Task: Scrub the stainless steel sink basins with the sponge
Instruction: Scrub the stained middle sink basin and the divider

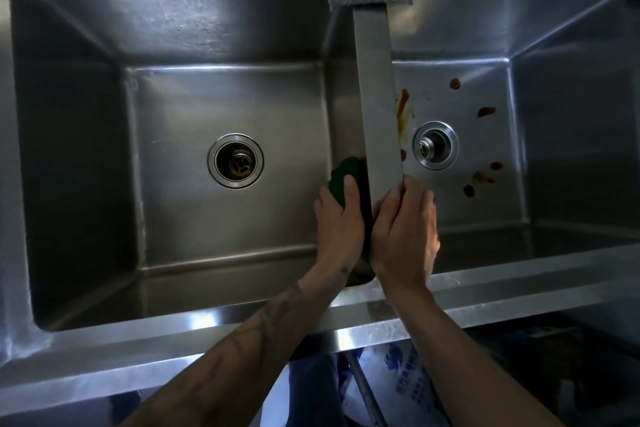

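Our left hand (337,218) presses the green sponge (344,175) against the left basin's (173,107) divider wall; our right hand (403,236) grips the divider (377,97) edge, holding nothing else; the right basin (485,135) is still spotted with sauce stains (403,107).

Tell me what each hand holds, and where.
Left hand holds the green sponge by its near end, against the divider wall. Right hand holds nothing; it grips the divider.

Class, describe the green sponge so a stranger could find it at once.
Start at the steel divider between the two sink basins. On its left face, near the front, the left hand presses the sponge to the wall. It is the only dark green thing there.
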A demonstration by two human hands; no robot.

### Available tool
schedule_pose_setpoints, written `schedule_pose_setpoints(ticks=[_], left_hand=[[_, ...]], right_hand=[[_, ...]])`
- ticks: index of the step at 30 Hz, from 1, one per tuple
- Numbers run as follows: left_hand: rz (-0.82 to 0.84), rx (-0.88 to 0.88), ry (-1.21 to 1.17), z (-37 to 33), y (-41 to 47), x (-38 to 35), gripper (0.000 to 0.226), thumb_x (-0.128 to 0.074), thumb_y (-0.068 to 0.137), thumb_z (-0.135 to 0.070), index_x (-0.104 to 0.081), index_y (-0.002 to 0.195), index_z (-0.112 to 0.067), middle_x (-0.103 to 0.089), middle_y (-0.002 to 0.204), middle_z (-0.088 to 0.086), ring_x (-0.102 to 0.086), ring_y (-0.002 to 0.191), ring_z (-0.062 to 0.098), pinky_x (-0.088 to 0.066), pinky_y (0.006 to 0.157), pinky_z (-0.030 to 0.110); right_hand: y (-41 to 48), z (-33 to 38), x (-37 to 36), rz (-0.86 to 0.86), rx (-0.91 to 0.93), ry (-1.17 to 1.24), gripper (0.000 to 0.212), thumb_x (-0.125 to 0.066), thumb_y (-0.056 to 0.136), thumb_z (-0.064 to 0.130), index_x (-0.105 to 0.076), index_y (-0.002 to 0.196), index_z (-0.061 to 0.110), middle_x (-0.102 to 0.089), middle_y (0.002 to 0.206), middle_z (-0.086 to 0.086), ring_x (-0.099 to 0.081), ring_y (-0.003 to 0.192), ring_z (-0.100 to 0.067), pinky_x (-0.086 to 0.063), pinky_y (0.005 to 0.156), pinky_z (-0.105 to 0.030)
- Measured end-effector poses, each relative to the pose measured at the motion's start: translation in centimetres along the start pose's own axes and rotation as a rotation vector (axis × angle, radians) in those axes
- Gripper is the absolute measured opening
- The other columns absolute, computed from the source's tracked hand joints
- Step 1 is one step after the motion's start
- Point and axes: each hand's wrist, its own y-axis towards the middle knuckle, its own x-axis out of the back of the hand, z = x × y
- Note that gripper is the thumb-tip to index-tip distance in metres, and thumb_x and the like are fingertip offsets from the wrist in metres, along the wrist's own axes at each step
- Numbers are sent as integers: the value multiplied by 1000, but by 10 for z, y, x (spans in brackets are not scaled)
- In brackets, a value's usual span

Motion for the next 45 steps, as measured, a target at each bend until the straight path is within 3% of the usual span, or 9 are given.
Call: schedule_pose_setpoints(ticks=[5, 11, 17, 23, 27, 29, 35, 40, 45], left_hand=[[-7, 250, 65, -3, 31, -5, 64, -32, 111, -54, -43, 155, -8, -49, 155, 20, -53, 138, 39, -43, 118, 52], [-54, -134, 46, -15, 8, -4, 66, -38, 100, -74, -54, 135, -20, -60, 126, 9, -64, 111, 24, -55, 98, 45], [-17, 162, 152, -13, 38, -5, 65, -37, 112, -51, -28, 164, -14, -37, 164, 20, -42, 148, 38, -35, 124, 46], [-59, -152, 37, -19, 22, -7, 68, -36, 98, -76, -49, 137, -22, -56, 128, 8, -62, 107, 16, -54, 87, 35], [-15, 148, 163, -18, 50, -7, 67, -38, 111, -54, -28, 164, -15, -39, 161, 21, -46, 144, 40, -39, 121, 51], [16, 193, 194, -18, 55, -5, 69, -37, 111, -54, -22, 166, -16, -33, 165, 21, -40, 149, 41, -36, 124, 50], [-93, -168, 105, -32, 44, -7, 56, -42, 104, -65, -51, 136, -20, -58, 122, 10, -62, 100, 21, -54, 89, 41], [-23, 111, 194, -40, 60, -5, 63, -38, 112, -50, -30, 162, -13, -43, 158, 22, -49, 140, 41, -42, 118, 45], [-51, -181, 78, -52, 52, -7, 56, -39, 107, -63, -48, 140, -19, -58, 129, 17, -65, 111, 35, -58, 97, 54]], right_hand=[[0, 1, 1, 6, 11, -7, 30, -37, 109, 33, -52, 130, 19, -58, 113, -1, -59, 97, -17, -55, 73, -44], [1, 2, 1, 20, 0, -1, 30, -38, 109, 34, -51, 132, 20, -58, 116, -3, -62, 100, -22, -57, 76, -50], [1, 2, 2, 22, 4, 4, 29, -39, 109, 31, -52, 131, 18, -60, 114, -4, -62, 98, -20, -58, 74, -49], [1, 2, 2, 27, 4, 5, 34, -34, 108, 36, -52, 129, 17, -59, 112, -3, -61, 95, -21, -57, 74, -49], [1, 2, 2, 31, 14, 10, 34, -35, 108, 35, -52, 130, 17, -60, 112, -4, -62, 95, -20, -57, 75, -50], [1, 2, 2, 33, 12, 10, 33, -34, 108, 35, -51, 130, 17, -59, 112, -4, -62, 96, -21, -58, 75, -50], [2, 3, 1, 22, 8, 3, 33, -33, 107, 36, -51, 129, 18, -59, 110, -3, -61, 93, -19, -58, 73, -46], [2, 2, 2, 30, 21, 22, 37, -33, 107, 35, -54, 129, 14, -61, 107, -5, -61, 90, -19, -58, 73, -46], [1, 2, 2, 24, 24, 16, 36, -34, 107, 35, -53, 129, 13, -61, 109, -6, -61, 92, -18, -57, 73, -45]])
